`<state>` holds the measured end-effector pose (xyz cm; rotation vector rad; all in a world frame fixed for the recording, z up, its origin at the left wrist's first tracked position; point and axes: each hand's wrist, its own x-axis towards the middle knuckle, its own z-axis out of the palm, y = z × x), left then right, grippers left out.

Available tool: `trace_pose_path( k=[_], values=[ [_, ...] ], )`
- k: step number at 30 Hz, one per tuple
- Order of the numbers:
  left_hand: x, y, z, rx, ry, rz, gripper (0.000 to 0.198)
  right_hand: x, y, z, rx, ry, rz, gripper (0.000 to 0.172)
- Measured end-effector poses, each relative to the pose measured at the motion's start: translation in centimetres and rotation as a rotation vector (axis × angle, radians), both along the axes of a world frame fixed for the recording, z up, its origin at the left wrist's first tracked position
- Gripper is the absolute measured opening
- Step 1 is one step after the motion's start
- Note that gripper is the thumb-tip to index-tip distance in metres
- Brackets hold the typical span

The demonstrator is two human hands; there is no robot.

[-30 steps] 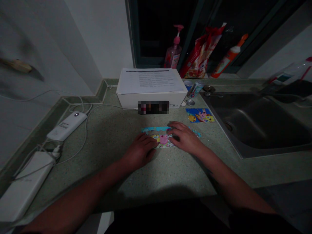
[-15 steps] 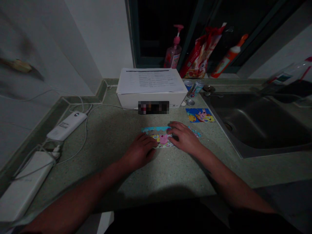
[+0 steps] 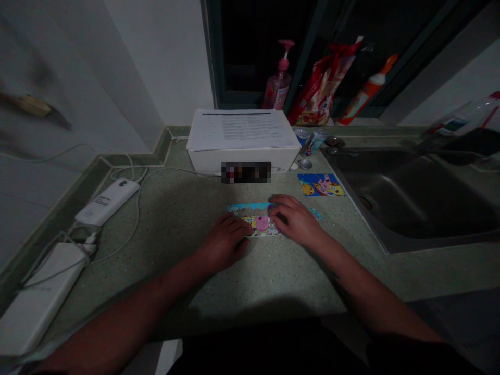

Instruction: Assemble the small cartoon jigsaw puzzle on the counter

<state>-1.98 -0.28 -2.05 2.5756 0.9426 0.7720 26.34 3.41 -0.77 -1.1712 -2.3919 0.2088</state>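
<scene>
While the left hand (image 3: 224, 240), loosely bent and empty, rested on the picture (image 3: 261, 224) on the counter (image 3: 175, 221), the curled right hand (image 3: 297, 221) needed a soft touch, though I couldn't tell if it held anything.

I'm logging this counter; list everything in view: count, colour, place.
Counter: 1, green, foreground
Sink: 1, grey, right
Window: 1, dark, back
Box: 1, white, back
Sheet: 1, white, on box
Pixelated object: 1, dark, before box
Cans: 2, bluish, beside box
Discs: 2, pale, near cans
Pump bottle: 1, pink, at window
Bag: 1, red, at window
Squeeze bottle: 1, orange, at window
Plastic containers: count unclear, clear, right
Power banks: 2, white, left
Cables: count unclear, white, left
Wooden handle: 1, tan, left
Cartoon card: 1, blue, beside sink
Cartoon picture: 1, multicoloured, centre
Pieces: count unclear, blue, beside picture
Left hand: 1, bare, on picture
Right hand: 1, bare, on picture
</scene>
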Motion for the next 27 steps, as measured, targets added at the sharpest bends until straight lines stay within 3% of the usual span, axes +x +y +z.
trace_pose_path(
  k=[17, 27],
  values=[
    [0.01, -0.06, -0.1, -0.015, 0.018, 0.002, 0.023, 0.01, -0.18, -0.02, -0.016, -0.025, 0.001, 0.019],
    [0.08, -0.05, -0.08, -0.02, 0.005, 0.0, 0.022, -0.18, -0.23, 0.02, -0.063, -0.021, -0.013, 0.015]
  ],
)
